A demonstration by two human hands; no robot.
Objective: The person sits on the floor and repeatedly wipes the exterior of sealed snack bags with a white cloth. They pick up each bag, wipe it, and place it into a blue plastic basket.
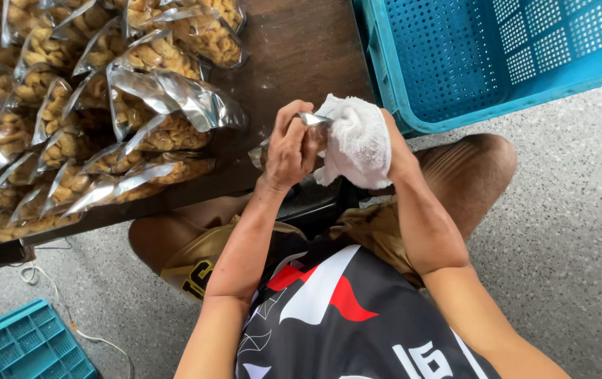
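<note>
Both grips closed: left hand (288, 151) on pouch (309, 130), right w/ cloth (357, 140); wood table (301, 49), speckled floor (567, 210).

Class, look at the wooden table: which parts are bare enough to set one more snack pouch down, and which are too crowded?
Bare wood shows on the wooden table between the heap of snack pouches and the blue perforated crate, down to the left hand and the right hand with the white cloth. The table's left is packed with overlapping pouches. The crate's floor also looks empty.

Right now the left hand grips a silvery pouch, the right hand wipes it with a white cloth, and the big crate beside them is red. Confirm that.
Not quite: the head view shows the big crate is blue, not red. The rest stands.
</note>
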